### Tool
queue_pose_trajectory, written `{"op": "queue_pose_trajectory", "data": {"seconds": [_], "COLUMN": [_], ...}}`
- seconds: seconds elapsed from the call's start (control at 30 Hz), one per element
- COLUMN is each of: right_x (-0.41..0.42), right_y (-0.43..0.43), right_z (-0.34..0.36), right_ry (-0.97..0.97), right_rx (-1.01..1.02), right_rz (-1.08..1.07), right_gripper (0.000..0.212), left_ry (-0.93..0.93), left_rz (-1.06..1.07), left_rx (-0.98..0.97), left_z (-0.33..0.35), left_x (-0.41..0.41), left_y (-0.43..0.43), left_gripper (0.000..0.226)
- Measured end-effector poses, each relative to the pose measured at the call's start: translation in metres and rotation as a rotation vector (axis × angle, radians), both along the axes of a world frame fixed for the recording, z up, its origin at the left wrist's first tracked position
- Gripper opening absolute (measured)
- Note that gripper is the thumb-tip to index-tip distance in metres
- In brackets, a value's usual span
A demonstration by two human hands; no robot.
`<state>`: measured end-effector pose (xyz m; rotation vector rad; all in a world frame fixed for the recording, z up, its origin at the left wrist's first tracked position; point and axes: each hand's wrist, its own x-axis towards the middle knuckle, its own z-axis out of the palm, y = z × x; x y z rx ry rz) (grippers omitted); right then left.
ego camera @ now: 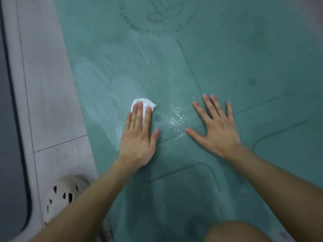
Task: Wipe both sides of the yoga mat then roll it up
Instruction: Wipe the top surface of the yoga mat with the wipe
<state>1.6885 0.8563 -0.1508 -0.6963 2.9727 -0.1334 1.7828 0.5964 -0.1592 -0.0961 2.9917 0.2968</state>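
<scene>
A teal yoga mat (227, 55) lies flat on the floor and fills most of the view, with printed lines and a round logo at the top. My left hand (138, 137) presses a small white cloth (144, 103) flat against the mat near its left side; only the cloth's far edge shows beyond my fingers. My right hand (216, 126) rests palm down on the mat with fingers spread, holding nothing. A wet, shiny patch (173, 119) lies between the two hands, and pale wipe streaks run up and left of the cloth.
Grey floor tiles (50, 95) border the mat on the left, with a dark panel along the far left edge. A pale perforated slipper (64, 194) sits on the tiles by my left forearm. My knee (234, 232) shows at the bottom.
</scene>
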Motion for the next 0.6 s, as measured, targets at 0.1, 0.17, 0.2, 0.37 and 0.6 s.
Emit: {"op": "queue_pose_trajectory", "data": {"seconds": [0.1, 0.17, 0.2, 0.37, 0.6], "right_x": [0.003, 0.002, 0.002, 0.003, 0.004], "right_y": [0.01, 0.007, 0.007, 0.008, 0.007], "right_z": [-0.007, -0.01, -0.011, -0.011, -0.009], "right_ry": [-0.016, -0.021, -0.011, 0.008, 0.002], "right_rx": [0.017, 0.013, 0.0, -0.031, -0.053], "right_rz": [-0.027, -0.024, -0.019, -0.031, -0.042], "right_gripper": [0.091, 0.091, 0.091, 0.092, 0.092], "left_ry": [-0.011, 0.008, 0.026, 0.065, 0.017], "left_rz": [-0.125, -0.122, -0.079, 0.088, -0.202], "left_rx": [0.032, -0.004, -0.019, -0.001, -0.003], "left_z": [0.003, -0.005, -0.007, -0.009, -0.001], "left_x": [0.022, -0.025, -0.059, -0.084, -0.059], "left_y": [0.011, -0.007, -0.015, 0.023, 0.007], "left_gripper": [0.072, 0.07, 0.071, 0.075, 0.07]}}
